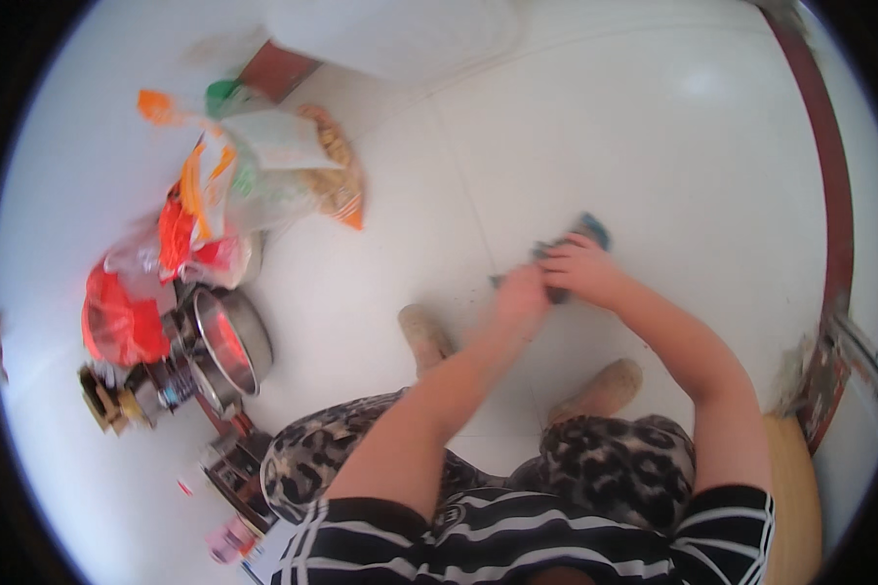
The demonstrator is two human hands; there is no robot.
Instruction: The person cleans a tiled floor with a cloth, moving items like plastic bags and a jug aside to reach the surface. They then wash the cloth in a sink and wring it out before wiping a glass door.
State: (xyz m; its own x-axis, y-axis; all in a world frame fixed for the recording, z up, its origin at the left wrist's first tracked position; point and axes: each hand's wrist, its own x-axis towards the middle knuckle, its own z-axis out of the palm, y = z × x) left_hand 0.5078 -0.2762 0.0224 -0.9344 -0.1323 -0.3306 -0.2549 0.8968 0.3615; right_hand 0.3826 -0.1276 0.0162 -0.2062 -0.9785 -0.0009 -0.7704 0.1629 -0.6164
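Note:
A dark cloth (593,230) with a blue-green edge lies bunched under my two hands, close to the white tiled floor (651,161). My right hand (576,269) presses on it with the fingers spread over its middle. At its lower left side, my left hand (523,292) grips a part of the cloth; this hand is blurred and its fingers are partly hidden. The hands touch or nearly touch each other. Small dark crumbs lie on the floor left of my left hand. Both forearms reach forward over my knees, above my feet in tan clogs (607,387).
Along the left wall stand plastic bags (278,153), a red bag (124,314), a steel basin (256,344) and small boxes (106,398). A white appliance or cabinet (402,36) is at the top. A dark red baseboard (830,161) and a metal door track (863,358) run along the right.

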